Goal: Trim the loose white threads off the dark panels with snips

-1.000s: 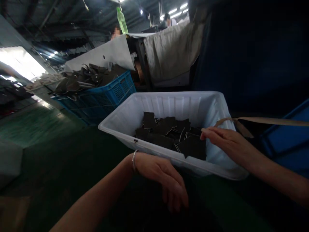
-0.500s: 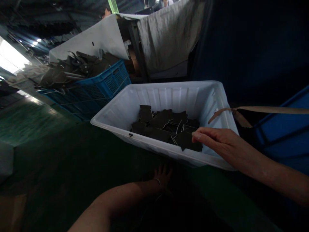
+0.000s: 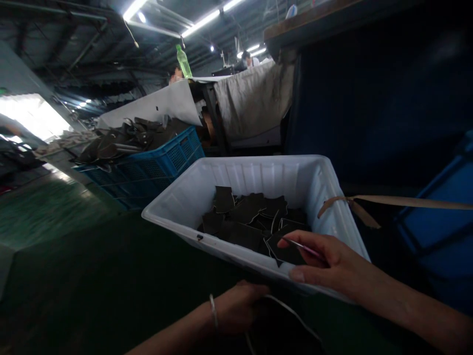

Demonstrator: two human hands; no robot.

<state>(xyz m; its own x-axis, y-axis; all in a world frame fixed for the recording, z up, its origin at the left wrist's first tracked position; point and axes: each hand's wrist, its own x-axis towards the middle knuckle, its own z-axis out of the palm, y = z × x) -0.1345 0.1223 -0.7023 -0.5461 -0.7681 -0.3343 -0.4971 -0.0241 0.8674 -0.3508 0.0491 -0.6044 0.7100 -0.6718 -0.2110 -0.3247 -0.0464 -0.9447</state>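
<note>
My left hand, with a bracelet at the wrist, is low in front of the white tub, its fingers closed at the edge of a dark flat piece with a thin white edge. Much of that piece is lost in shadow. My right hand is over the tub's near right rim. Between its fingers lies a thin pointed tool with a pinkish shaft; its exact kind cannot be made out. Inside the white tub lie several dark cut pieces with pale edges.
A blue crate heaped with dark scraps stands behind the tub to the left. A tan strap is tied to the tub's right rim. Cloth-draped tables stand behind, with a green bottle. Blue panels are at the right.
My view has tilted up. My left hand has gone from spread fingers to closed at the dark piece's edge. My right hand has turned, and the thin tool now shows in it.
</note>
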